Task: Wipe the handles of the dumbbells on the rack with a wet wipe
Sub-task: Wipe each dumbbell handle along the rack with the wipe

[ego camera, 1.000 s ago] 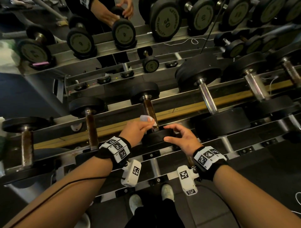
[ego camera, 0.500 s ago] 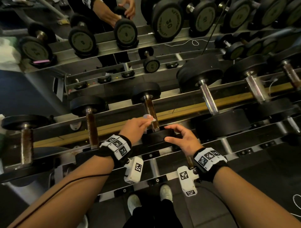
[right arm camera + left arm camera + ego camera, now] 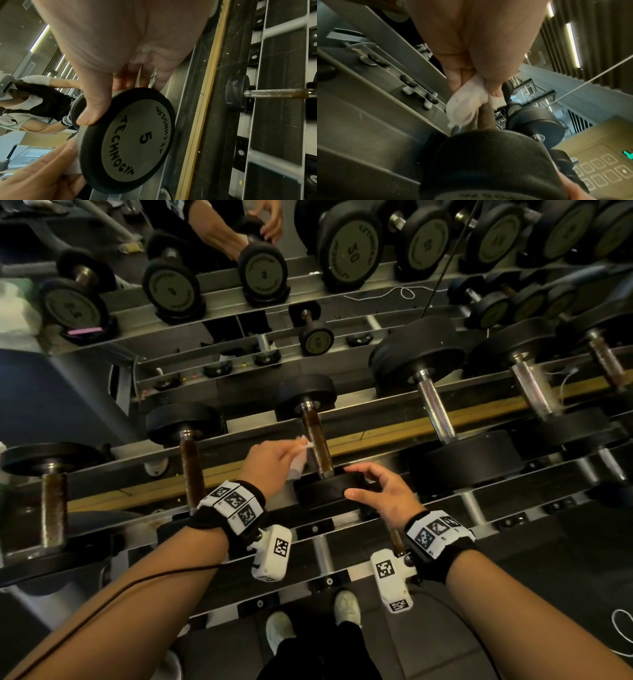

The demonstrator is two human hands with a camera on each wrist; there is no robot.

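A small black dumbbell marked 5 [image 3: 135, 140] lies on the rack's middle tier, its rusty brown handle [image 3: 317, 441] running away from me. My left hand [image 3: 274, 460] pinches a white wet wipe [image 3: 298, 460] [image 3: 465, 102] and holds it against the left side of that handle [image 3: 366, 117]. My right hand [image 3: 380, 491] grips the rim of the near weight head [image 3: 329, 486], thumb on its edge and fingers behind it. Both hands are seen in the head view.
More dumbbells lie left [image 3: 190, 460] and right [image 3: 438, 412] on the same tier, with bigger ones on the upper shelf [image 3: 349, 251]. Another person's hands [image 3: 260, 224] handle a dumbbell at the top. A wooden strip [image 3: 479, 409] runs behind the rack. My shoes [image 3: 346, 607] stand below.
My left hand has slid the wipe a little farther up and to the left side of the handle. The right hand has kept its hold on the near head.
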